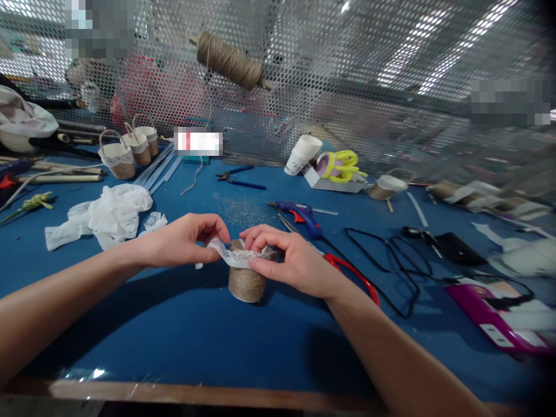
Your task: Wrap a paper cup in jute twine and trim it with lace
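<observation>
A small cup wrapped in brown burlap [247,284] stands on the blue table in front of me, with a white lace strip [237,256] along its upper edge. My left hand [197,238] is closed in a pinch on the loose left end of the lace, just off the cup's side. With thumb outside and fingers over the rim, my right hand [280,255] grips the cup's top edge and the lace there. Fingers partly hide the far rim. Behind my right hand lie a blue glue gun [299,215] and red-handled scissors [354,275].
A heap of white lace [104,214] lies at left, near several finished-looking cups with handles [117,159]. Pliers [243,178], stacked paper cups [302,153] and a tape roll with yellow scissors [341,167] stand farther back. A black cable [391,260] and purple box [482,315] are at right.
</observation>
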Motion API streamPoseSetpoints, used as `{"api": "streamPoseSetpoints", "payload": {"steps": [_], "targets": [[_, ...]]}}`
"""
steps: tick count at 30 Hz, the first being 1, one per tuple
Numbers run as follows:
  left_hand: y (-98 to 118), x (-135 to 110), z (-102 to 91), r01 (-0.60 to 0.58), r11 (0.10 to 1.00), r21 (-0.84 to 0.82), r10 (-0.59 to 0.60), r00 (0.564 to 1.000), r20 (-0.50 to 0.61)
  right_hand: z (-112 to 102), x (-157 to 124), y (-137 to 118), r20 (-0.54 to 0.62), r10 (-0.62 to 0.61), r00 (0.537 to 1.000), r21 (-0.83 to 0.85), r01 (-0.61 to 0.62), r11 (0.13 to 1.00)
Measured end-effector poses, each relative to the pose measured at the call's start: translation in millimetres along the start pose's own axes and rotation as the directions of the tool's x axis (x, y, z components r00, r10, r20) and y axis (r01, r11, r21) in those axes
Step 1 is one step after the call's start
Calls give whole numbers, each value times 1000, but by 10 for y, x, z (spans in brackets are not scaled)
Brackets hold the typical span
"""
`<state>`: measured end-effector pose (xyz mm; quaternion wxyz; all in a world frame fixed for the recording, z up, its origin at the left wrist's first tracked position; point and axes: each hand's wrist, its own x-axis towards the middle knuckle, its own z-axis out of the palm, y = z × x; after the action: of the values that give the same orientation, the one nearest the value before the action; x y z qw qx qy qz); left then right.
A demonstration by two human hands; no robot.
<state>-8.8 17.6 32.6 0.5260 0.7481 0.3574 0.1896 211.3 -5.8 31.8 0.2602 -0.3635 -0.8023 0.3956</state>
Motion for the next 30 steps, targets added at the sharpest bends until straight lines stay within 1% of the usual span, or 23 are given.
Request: {"api": "streamPoseSetpoints", "payload": {"steps": [2,4,6,7,10,12,14,17,24,30], "targets": [[4,-5,-29,23,987,-156,-15,998,57,-2,5,8,-5,-2,1000,10,2,1000],[-5,-1,-36,48,955,-294,-25,996,83,-4,10,21,-9,-7,1000,19,7,1000],[-23,11,-21,84,923,-376,-56,995,85,-4,12,32,-15,-10,1000,26,11,1000],[-35,17,-10,108,916,-387,-82,993,84,-4,11,36,-17,-13,1000,27,13,1000],[-65,28,17,208,922,-326,-185,978,100,-4,4,41,-24,-14,1000,23,15,1000],[-70,24,17,242,932,-270,-215,969,125,-5,-2,40,-26,-11,1000,24,11,1000],[-63,15,5,224,947,-229,-197,971,137,-6,-7,37,-26,-9,1000,24,9,1000],[-55,11,-7,177,966,-187,-156,981,119,-10,-8,29,-14,-12,1000,31,12,999],[-113,46,17,142,968,-207,-123,987,103,-1,1,21,1,-19,1000,112,19,994],[-139,51,19,131,977,-168,-113,988,109,20,0,31,14,-1,1000,190,-2,982]]}}
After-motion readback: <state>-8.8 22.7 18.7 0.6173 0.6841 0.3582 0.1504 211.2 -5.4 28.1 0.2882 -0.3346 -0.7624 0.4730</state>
